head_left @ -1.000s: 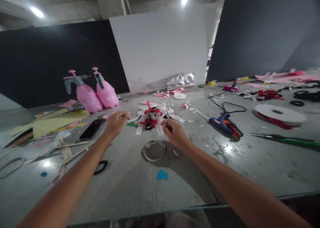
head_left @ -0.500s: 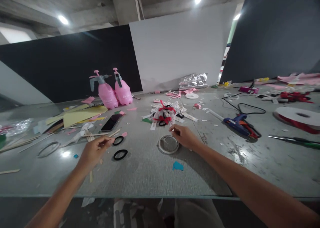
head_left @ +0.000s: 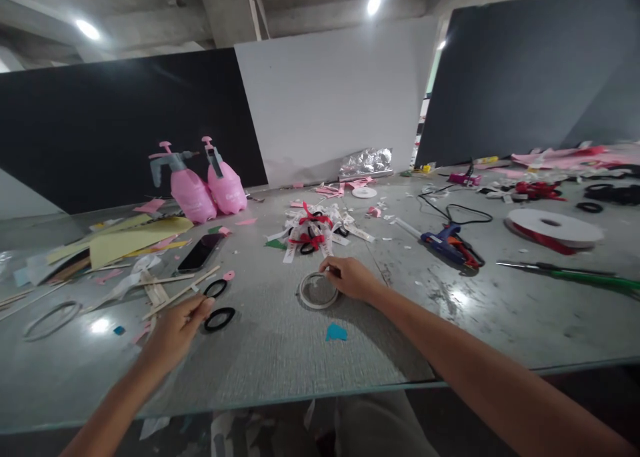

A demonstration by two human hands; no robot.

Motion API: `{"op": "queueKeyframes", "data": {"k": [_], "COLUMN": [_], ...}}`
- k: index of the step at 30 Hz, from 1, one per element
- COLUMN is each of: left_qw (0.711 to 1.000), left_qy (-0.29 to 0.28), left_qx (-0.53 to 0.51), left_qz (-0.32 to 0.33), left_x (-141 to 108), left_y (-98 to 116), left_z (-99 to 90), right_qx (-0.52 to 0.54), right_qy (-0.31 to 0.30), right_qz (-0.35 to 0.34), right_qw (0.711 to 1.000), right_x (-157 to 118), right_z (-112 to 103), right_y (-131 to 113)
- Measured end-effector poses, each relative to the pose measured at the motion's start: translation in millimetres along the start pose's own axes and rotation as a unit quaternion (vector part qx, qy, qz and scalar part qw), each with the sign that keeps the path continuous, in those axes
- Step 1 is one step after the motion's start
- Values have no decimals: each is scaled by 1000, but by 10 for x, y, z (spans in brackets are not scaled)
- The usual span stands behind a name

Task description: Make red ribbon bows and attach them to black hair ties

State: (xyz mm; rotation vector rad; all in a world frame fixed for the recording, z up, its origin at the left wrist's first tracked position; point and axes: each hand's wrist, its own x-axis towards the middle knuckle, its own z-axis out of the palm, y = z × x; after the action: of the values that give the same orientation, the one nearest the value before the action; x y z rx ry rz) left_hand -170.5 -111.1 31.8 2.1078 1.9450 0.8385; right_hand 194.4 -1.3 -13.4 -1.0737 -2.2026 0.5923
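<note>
Two black hair ties lie on the table in front of my left hand (head_left: 175,327): an upper hair tie (head_left: 216,288) and a lower hair tie (head_left: 220,319). The left thumb and fingers are pinched together at the near edges of both; whether anything is between them is hidden. A thin roll of whitish tape (head_left: 303,295) lies flat, with my right hand (head_left: 353,280) closed at its upper right rim. Just beyond sits a heap of white printed ribbons and red bows (head_left: 315,233) with black hair ties in it.
A blue scrap (head_left: 337,332) lies near the front edge. On the left are a phone (head_left: 200,252), wooden sticks (head_left: 183,290) and pink spray bottles (head_left: 227,189). A glue gun (head_left: 453,245), a ribbon spool (head_left: 555,227) and green-handled scissors (head_left: 575,273) lie on the right.
The view has turned to the right. My left hand has come nearer, from beside the upper hair tie to between the two. My right hand stays at the tape roll.
</note>
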Motion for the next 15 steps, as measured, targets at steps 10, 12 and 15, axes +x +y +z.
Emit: {"op": "queueKeyframes", "data": {"k": [10,12,15], "left_qw": [986,984,986], "left_qy": [-121,-141,-126], "left_qx": [113,103,90], "left_qz": [35,46,59], "left_x": [56,69,125], "left_y": [-74,-38,54], "left_z": [63,104,203], "right_qx": [-94,-106,-115], "right_qy": [16,8,0], "right_qz": [-61,-54,-29], "right_qw": [994,993,993], "right_x": [-298,-527,-913], "right_z": [-606,-732,-901], "right_y": [-226,-225,-162]}}
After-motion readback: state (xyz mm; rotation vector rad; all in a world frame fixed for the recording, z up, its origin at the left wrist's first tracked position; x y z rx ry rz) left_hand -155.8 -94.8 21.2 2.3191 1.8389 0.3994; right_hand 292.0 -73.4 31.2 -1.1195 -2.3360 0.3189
